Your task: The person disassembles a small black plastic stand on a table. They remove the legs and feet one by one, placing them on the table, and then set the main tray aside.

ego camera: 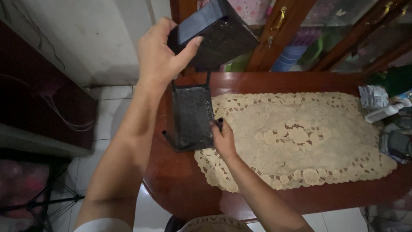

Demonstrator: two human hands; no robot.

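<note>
My left hand [159,51] is raised and grips a black box-shaped piece [214,34] with a glossy top, tilted above the table. My right hand [223,138] pinches the right edge of a black perforated metal tray [191,116] with short legs, which stands tilted on the left end of the dark red wooden table [180,184]. The tray hangs partly over the edge of a cream lace doily [296,137] that covers the middle of the table.
A wooden cabinet with glass doors [300,34] stands behind the table, with coloured plastic items inside. Packets and a white bottle [382,107] lie at the table's right end. A dark sideboard [38,99] with cables lines the left; white tiled floor [107,111] lies between.
</note>
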